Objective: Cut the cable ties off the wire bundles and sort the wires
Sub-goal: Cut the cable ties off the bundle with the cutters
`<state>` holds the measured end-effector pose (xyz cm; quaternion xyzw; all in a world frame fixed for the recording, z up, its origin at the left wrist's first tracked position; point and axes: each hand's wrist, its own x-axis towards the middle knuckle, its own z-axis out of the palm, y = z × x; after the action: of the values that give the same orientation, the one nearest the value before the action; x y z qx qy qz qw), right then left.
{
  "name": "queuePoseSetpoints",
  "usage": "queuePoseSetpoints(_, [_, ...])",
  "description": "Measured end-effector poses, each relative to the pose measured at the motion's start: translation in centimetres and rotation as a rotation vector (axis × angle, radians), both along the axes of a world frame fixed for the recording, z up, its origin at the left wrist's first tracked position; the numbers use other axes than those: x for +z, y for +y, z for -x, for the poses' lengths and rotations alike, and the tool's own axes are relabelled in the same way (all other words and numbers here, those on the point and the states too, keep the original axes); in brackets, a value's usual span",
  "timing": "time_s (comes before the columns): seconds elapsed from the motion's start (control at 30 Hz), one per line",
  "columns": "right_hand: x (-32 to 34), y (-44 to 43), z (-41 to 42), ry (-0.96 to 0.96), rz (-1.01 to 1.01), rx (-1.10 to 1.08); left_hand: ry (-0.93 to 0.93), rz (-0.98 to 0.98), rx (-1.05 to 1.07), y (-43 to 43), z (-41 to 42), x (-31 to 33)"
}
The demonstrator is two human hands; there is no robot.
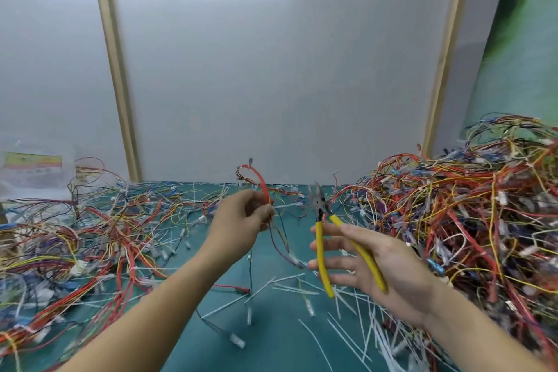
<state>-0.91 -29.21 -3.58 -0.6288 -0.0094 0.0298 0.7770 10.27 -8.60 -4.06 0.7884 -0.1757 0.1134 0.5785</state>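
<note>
My left hand [241,217] is raised over the middle of the green table [271,338], closed around a small wire bundle [263,183] whose red and thin coloured wires loop up above the fist and trail down below it. My right hand [374,263] holds yellow-handled cutters [324,238] with the fingers spread; the handles are apart and the steel jaws point up and are open, just right of the bundle and not touching it. A white cable tie [288,205] sticks out from the fist toward the jaws.
A tall heap of tangled wires [471,214] fills the right side. Looser spread wires [75,238] cover the left. Cut white ties [356,323] litter the mat in front. A white panel wall with wooden strips [120,93] stands behind the table.
</note>
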Motion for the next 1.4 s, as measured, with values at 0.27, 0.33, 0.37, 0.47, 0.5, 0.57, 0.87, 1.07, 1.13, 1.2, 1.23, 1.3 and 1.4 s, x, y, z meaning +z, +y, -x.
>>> queuePoseSetpoints(0.27, [-4.0, 0.8, -0.1, -0.118, 0.469, -0.095, 0.095, 0.362, -0.229, -0.3, 0.6, -3.0])
queuePoseSetpoints(0.33, [-3.9, 0.8, 0.2, -0.158, 0.528, -0.089, 0.101, 0.382, -0.292, -0.3, 1.1, -2.7])
queuePoseSetpoints(0.37, [-3.8, 0.8, 0.3, -0.167, 0.547, -0.103, 0.107, 0.383, -0.314, -0.3, 1.3, -2.6])
queuePoseSetpoints(0.47, [-3.8, 0.7, 0.5, -0.196, 0.664, -0.145, 0.132, 0.385, -0.35, -0.5, 1.9, -2.7])
queuePoseSetpoints(0.5, [-3.8, 0.7, 0.6, -0.202, 0.705, -0.153, 0.142, 0.391, -0.357, -0.7, 2.0, -2.8])
queuePoseSetpoints(0.57, [-3.9, 0.7, 0.7, -0.201, 0.744, -0.17, 0.157, 0.412, -0.374, -0.9, 2.2, -2.7])
queuePoseSetpoints(0.87, [-3.9, 1.1, 1.1, -0.191, 0.788, -0.188, 0.155, 0.439, -0.43, -0.9, 2.6, -2.8])
queuePoseSetpoints(1.07, [-3.7, 1.2, 1.0, -0.166, 0.8, -0.198, 0.153, 0.439, -0.449, -1.0, 2.6, -3.1])
queuePoseSetpoints(1.13, [-3.8, 1.2, 1.1, -0.165, 0.819, -0.202, 0.149, 0.435, -0.447, -1.0, 2.6, -3.1])
queuePoseSetpoints(1.2, [-3.7, 1.3, 1.1, -0.17, 0.834, -0.205, 0.146, 0.434, -0.446, -0.9, 2.5, -3.2])
queuePoseSetpoints(1.23, [-3.7, 1.3, 1.2, -0.171, 0.839, -0.207, 0.145, 0.435, -0.446, -0.9, 2.5, -3.2])
queuePoseSetpoints(1.3, [-3.6, 1.3, 1.2, -0.172, 0.86, -0.206, 0.147, 0.434, -0.443, -0.9, 2.5, -3.3])
queuePoseSetpoints(1.4, [-3.6, 1.3, 1.2, -0.178, 0.882, -0.21, 0.15, 0.434, -0.441, -1.0, 2.5, -3.2])
